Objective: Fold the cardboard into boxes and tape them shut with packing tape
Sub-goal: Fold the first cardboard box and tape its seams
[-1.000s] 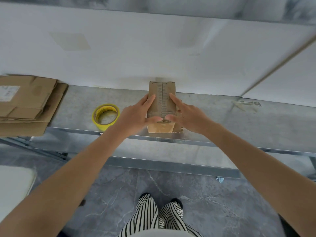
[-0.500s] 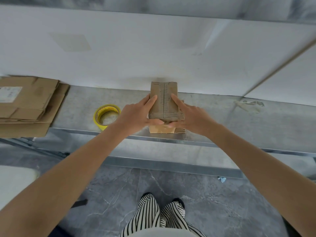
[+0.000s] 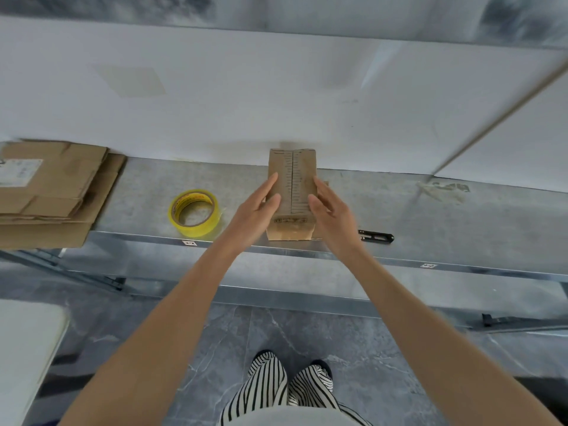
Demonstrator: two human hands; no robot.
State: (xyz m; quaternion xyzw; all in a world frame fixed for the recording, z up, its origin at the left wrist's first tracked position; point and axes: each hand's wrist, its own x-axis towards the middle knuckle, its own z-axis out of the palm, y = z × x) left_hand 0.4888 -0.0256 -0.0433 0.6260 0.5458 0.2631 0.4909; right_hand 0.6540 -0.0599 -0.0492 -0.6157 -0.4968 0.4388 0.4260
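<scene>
There was one small cardboard box (image 3: 292,192) in the view, and it stood on the grey counter (image 3: 445,222) near the front edge, in the middle, with its far end close to the white wall (image 3: 276,103). The box was brown and narrow, and its top face showed two flaps meeting in a seam along the middle, with a column of short dark printed lines beside the seam and a dark printed band near the front end. If tape lay over the seam, I could not tell. Two hands were at the box: the left hand (image 3: 256,212) was open with straight fingers laid against the left side of the top, and the right hand (image 3: 330,212) was open in the same way at the right side; neither hand gripped the box. One roll of yellow packing tape (image 3: 195,214) lay flat on the counter just left of the left hand. One pile of flattened cardboard (image 3: 52,192) lay at the left end of the counter, several sheets, the top one with a pale label; the exact number was not clear. One small black tool (image 3: 375,236) lay near the counter's edge, right of the right hand. Below, two legs in striped trousers (image 3: 276,392) stood on the grey floor (image 3: 384,364).
</scene>
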